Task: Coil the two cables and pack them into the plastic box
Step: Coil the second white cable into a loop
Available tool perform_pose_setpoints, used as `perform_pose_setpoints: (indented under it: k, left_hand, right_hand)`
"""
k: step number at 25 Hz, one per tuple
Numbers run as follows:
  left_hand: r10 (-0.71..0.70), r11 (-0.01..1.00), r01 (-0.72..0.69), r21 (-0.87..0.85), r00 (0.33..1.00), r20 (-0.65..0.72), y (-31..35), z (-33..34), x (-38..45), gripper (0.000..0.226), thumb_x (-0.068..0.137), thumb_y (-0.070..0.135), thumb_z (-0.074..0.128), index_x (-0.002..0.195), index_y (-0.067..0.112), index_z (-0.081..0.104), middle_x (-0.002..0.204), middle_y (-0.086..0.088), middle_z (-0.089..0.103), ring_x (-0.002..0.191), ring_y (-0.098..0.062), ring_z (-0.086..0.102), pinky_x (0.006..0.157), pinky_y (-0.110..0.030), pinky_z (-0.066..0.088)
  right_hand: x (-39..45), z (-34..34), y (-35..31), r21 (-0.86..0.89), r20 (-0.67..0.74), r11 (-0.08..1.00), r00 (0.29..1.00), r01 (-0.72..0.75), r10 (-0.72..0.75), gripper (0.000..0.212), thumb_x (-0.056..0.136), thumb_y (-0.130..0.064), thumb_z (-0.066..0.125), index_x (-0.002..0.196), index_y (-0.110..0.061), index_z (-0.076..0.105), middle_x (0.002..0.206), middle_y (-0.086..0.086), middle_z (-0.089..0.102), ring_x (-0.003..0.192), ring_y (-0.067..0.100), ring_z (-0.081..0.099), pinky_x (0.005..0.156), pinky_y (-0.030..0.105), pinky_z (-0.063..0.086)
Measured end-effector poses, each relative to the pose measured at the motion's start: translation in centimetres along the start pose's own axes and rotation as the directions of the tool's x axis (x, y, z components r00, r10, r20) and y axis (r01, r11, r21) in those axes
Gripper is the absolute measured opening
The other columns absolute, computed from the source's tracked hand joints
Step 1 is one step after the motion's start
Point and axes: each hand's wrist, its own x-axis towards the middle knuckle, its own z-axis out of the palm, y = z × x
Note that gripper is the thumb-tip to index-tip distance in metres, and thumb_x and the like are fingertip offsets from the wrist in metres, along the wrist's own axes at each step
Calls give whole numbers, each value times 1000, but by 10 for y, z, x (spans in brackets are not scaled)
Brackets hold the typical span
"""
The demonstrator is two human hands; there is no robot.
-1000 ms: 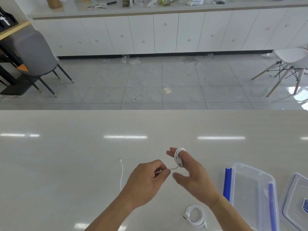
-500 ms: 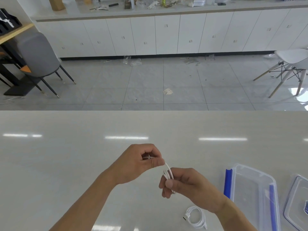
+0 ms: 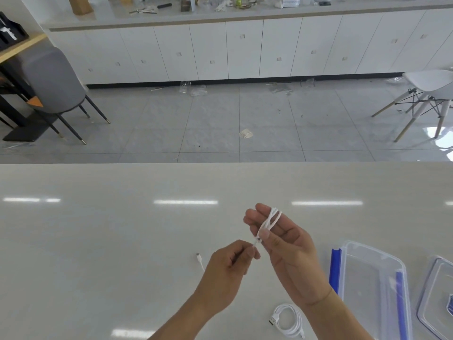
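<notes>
My right hand (image 3: 284, 251) is raised over the table with a white cable (image 3: 270, 219) looped several times around its fingers; the thumb pins the loops. My left hand (image 3: 228, 271) pinches the same cable just below the right thumb. The cable's free end with its small plug (image 3: 198, 256) lies on the table left of my left hand. A second white cable (image 3: 288, 320), coiled with its USB plug showing, lies on the table near my right forearm. The clear plastic box (image 3: 367, 285) with blue clips sits at the right, with nothing inside.
The box's clear lid (image 3: 436, 298) lies at the far right edge. The pale glossy table (image 3: 98, 241) spreads to the left and ahead. Beyond its far edge are a tiled floor, a grey chair (image 3: 51, 82), a white chair (image 3: 429, 89) and white cabinets.
My right hand opened and lifted, showing the loops around its fingers. My left hand dropped from above to below the right thumb, and the cable's free end is again on the table.
</notes>
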Motion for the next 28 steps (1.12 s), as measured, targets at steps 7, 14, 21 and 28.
perform_pose_setpoints:
  k: [7,14,21,28]
  left_hand:
    - [15,940,-42,338,996,83,11,-15,-8,19,99,33,53,88,28,68,49,15,49,44,-7,39,47,-17,28]
    - [-5,895,-35,445,996,89,34,-47,-3,20,92,41,62,78,27,66,64,4,60,54,-6,46,57,-22,38]
    - [81,899,-173,402,968,237,55,-81,12,18,82,47,74,79,30,69,77,14,68,68,-6,60,62,-18,48]
    - [115,993,-118,10,982,153,36,-73,25,16,84,44,69,75,31,72,64,14,62,58,-2,50,57,-12,42]
  right_hand:
    - [0,-16,13,-644,56,765,998,19,22,51,94,12,50,130,-25,56,123,-12,70,122,3,59,97,13,47]
    - [1,-25,12,-882,138,471,967,22,213,34,84,-17,69,116,-26,61,109,-25,70,100,-8,63,84,8,45]
    - [-8,-16,-4,-792,306,607,817,-66,488,17,101,-26,55,111,-24,68,99,-9,76,96,8,68,92,26,52]
    - [-8,-7,-17,-411,435,897,829,-164,351,21,100,-18,55,114,-9,68,94,4,72,87,20,60,84,25,48]
